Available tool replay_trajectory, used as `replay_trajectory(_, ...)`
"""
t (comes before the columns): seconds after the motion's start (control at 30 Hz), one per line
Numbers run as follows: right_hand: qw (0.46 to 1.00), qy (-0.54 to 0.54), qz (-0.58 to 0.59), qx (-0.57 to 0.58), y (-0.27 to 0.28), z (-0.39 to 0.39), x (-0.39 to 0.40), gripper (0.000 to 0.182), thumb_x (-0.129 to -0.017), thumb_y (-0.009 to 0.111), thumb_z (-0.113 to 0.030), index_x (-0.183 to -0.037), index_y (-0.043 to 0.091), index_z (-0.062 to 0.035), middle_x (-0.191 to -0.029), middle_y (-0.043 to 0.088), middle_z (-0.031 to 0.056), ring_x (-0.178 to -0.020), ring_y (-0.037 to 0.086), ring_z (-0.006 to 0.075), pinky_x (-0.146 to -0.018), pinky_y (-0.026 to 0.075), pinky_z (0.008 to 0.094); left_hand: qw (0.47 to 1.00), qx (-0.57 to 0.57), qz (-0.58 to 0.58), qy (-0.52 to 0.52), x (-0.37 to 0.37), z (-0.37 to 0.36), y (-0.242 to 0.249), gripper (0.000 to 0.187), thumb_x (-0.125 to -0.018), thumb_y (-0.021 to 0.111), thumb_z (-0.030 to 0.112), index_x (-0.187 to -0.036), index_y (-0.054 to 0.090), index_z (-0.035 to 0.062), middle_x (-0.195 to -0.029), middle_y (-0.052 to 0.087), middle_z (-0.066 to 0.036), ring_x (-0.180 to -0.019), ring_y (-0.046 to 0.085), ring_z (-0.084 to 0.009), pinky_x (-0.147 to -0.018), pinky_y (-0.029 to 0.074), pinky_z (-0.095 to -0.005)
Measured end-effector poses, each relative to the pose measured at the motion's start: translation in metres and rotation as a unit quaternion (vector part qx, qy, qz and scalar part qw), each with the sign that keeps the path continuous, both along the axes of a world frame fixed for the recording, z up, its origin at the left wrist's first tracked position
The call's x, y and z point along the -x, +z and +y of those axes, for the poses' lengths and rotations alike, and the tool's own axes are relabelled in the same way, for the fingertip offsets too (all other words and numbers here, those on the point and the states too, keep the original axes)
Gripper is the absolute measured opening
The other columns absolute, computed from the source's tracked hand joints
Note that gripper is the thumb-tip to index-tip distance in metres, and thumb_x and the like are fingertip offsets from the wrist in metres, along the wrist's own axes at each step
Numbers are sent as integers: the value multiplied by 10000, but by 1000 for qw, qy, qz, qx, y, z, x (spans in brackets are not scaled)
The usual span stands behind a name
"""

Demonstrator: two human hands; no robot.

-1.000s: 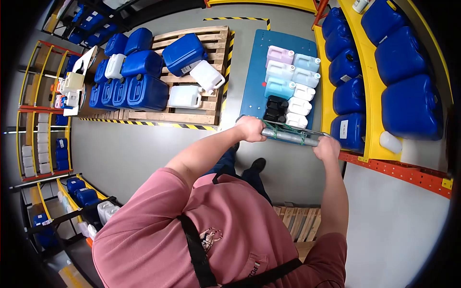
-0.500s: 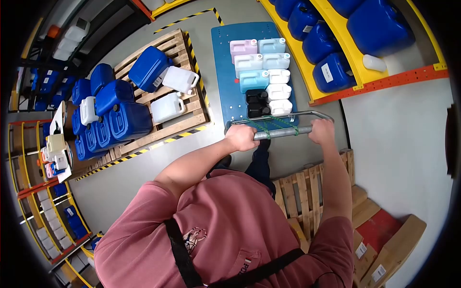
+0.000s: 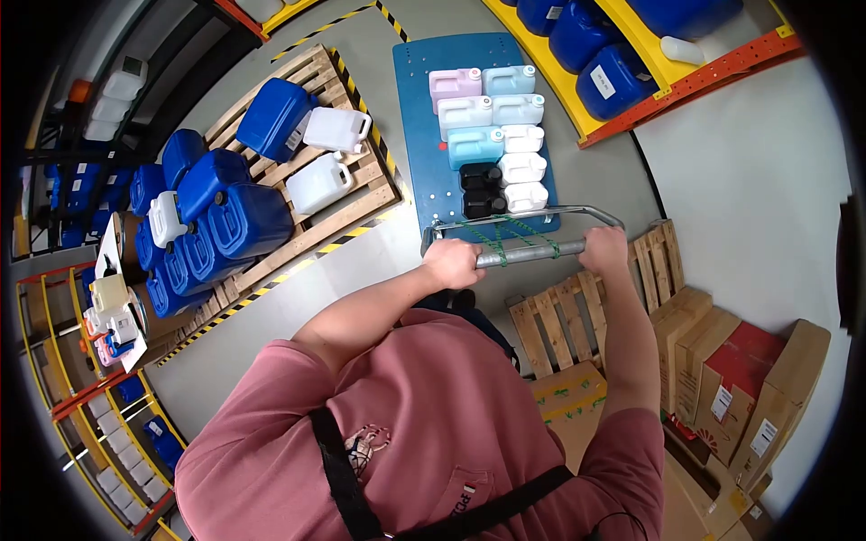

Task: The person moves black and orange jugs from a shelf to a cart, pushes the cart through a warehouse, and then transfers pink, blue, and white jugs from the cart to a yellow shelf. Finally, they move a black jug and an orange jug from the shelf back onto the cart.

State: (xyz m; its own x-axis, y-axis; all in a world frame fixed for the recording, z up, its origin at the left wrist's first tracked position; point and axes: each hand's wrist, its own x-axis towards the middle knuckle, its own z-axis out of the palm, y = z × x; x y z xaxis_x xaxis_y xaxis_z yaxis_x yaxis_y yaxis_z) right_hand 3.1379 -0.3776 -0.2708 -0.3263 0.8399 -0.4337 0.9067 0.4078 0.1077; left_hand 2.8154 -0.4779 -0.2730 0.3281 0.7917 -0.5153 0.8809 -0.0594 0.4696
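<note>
A: Both hands are on the cart! The left hand (image 3: 454, 262) has its fingers clamped round the grey metal handle bar of the blue flat platform cart (image 3: 529, 252), down at the bar's 9 o'clock end.

B: And the right hand (image 3: 604, 250) is wrapped on the same bar at the 3 o'clock end, fingers closed tight over it. Green cord is wound round the bar between the two hands.

A: Where's the cart itself? Straight ahead at 12 o'clock from the person, its blue deck (image 3: 418, 135) lying on the grey floor.

B: Loaded, too: small plastic jerrycans (image 3: 493, 135) in two rows, pink, pale blue, white and black, packed touching one another on the deck's 3 o'clock half.

A: At 10 o'clock of the cart, a wooden pallet (image 3: 361, 194) carries big blue drums (image 3: 242, 220) and white canisters.

B: At 1 o'clock, a yellow and orange rack (image 3: 695, 77) holds more blue drums. At 4 o'clock of the hands, brown cardboard boxes (image 3: 740, 379) beside an empty pallet.
</note>
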Motion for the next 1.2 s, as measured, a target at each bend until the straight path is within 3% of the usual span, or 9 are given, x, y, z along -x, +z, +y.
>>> replay_trajectory(0.47,994,-62,79,29,-7,-144,38,168,-720,692,-187,-844,769,-103,-855,758,118,-830,737,301,-759,562,409,994,-13,94,-56,50,-89,1,300,-772,636,406,-868,723,135,-857,722,-143,-855,689,-357,-781,546,-478)
replay_trajectory(0.67,991,-99,79,34,-5,-202,55,188,-736,713,-232,-864,770,-108,-899,757,132,-876,730,309,-798,575,414,993,-32,82,-80,69,-124,0,290,-777,631,393,-849,712,124,-844,718,-140,-867,691,-359,-778,553,-484)
replay_trajectory(0.8,990,-119,68,44,-4,-233,70,213,-747,675,-187,-911,776,-96,-936,766,130,-915,740,290,-828,568,396,991,-23,91,-99,82,-149,4,312,-778,630,404,-866,720,118,-859,722,-151,-876,691,-366,-800,553,-476)
replay_trajectory(0.97,985,-162,17,48,3,-272,93,224,-756,655,-179,-931,783,-121,-983,765,123,-952,734,288,-852,565,391,988,-9,83,-130,99,-175,2,361,-803,619,413,-969,727,111,-935,732,-153,-933,700,-351,-824,555,-471)
replay_trajectory(1.0,985,-166,14,48,4,-283,100,224,-756,655,-179,-931,783,-121,-983,765,123,-952,734,288,-852,565,391,990,-49,58,-122,105,-185,0,308,-788,632,388,-885,723,110,-850,716,-164,-871,691,-368,-788,550,-480)
replay_trajectory(1.1,981,-190,34,24,19,-311,123,228,-756,649,-172,-936,785,-141,-994,765,117,-965,731,285,-877,553,393,989,-30,46,-139,120,-204,9,326,-799,627,400,-908,730,111,-877,724,-164,-889,696,-362,-802,553,-477)
replay_trajectory(1.2,976,-211,-29,51,27,-337,143,229,-763,647,-175,-943,785,-141,-997,765,115,-975,728,283,-909,540,394,985,-34,46,-160,135,-226,10,337,-807,621,403,-934,735,112,-911,733,-158,-894,704,-358,-812,558,-473)
